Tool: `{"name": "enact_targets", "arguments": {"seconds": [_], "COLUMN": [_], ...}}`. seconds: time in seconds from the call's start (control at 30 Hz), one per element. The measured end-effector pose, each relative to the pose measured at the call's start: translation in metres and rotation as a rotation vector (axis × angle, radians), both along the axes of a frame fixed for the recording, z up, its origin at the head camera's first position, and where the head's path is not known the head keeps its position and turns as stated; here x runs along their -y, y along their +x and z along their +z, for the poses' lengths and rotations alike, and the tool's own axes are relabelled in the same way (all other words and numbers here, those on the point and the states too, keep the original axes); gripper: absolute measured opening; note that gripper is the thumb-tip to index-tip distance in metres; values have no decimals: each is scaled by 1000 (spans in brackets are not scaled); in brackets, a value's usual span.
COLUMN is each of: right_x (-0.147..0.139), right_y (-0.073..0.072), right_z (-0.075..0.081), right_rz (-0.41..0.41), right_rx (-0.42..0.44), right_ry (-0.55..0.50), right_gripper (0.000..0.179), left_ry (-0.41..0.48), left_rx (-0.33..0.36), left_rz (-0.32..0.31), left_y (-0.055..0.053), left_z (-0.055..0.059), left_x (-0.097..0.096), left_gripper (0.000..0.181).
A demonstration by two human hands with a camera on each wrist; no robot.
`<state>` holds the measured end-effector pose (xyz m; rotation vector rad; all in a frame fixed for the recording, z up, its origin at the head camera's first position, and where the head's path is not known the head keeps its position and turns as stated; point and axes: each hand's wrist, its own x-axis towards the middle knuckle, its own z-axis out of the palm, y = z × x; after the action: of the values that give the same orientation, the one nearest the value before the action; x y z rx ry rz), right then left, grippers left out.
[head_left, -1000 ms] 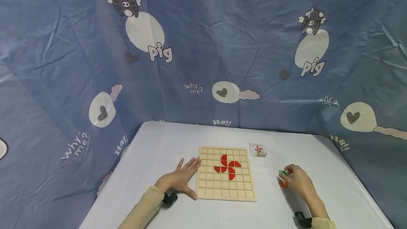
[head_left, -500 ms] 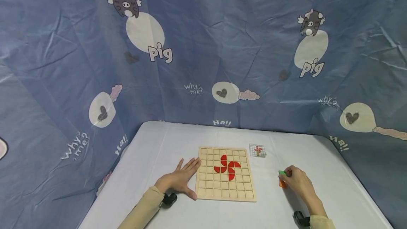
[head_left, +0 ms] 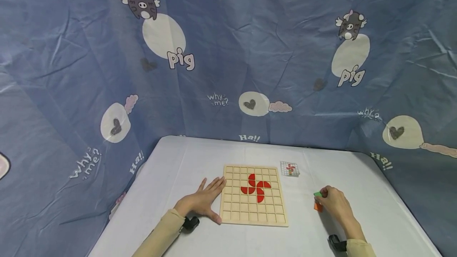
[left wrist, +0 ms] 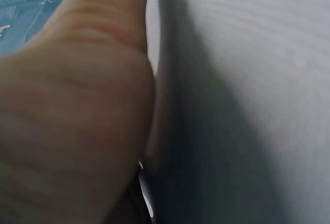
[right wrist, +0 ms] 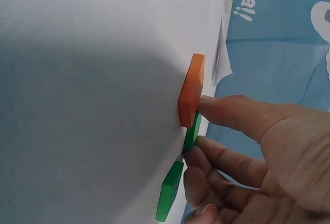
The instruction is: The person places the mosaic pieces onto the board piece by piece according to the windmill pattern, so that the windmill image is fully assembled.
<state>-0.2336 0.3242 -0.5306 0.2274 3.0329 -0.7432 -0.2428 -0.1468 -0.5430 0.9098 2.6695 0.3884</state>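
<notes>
In the head view, a wooden grid board (head_left: 253,213) lies on the white table with red quarter-round tiles (head_left: 260,198) forming a pinwheel. My left hand (head_left: 201,201) is spread at the board's left edge, fingertips and thumb touching it. To the right of the board, my right hand (head_left: 335,205) pinches a green tile (right wrist: 192,132) between thumb and fingers, low over the table. An orange tile (right wrist: 191,91) lies close by the thumb. A second green tile (right wrist: 170,190) rests on the table below the curled fingers in the right wrist view. The left wrist view shows mostly the hand's heel (left wrist: 77,121).
A small stack of pattern cards (head_left: 289,169) lies beyond the board's upper right corner, its top card showing a red pinwheel on a grid. A blue printed curtain (head_left: 221,50) hangs behind and around the table (head_left: 200,154).
The green tile at my right fingertips has tilted slightly, and the orange tile beside it shows more plainly. My right hand has shifted only a little; the left hand stays put.
</notes>
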Motion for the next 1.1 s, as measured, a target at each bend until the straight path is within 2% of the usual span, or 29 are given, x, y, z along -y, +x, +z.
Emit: {"name": "enact_targets", "arguments": {"seconds": [0.17, 0.33, 0.5, 0.8, 1.1], "right_x": [0, 2, 13, 70, 133], "right_y": [0, -1, -1, 2, 6], "right_z": [3, 1, 3, 17, 20], "right_rz": [15, 56, 86, 229, 370], "right_rx": [1, -28, -66, -215, -247], "right_ry": [19, 49, 33, -9, -7], "right_gripper": [28, 34, 38, 26, 22], "left_ry": [4, 6, 6, 8, 7], "left_rx": [6, 6, 7, 3, 6], "left_rz": [4, 5, 4, 0, 2], "left_y": [0, -1, -1, -2, 0], "left_z": [1, 1, 0, -1, 1], "left_x": [-1, 0, 0, 0, 0], "left_gripper": [134, 134, 134, 134, 134]}}
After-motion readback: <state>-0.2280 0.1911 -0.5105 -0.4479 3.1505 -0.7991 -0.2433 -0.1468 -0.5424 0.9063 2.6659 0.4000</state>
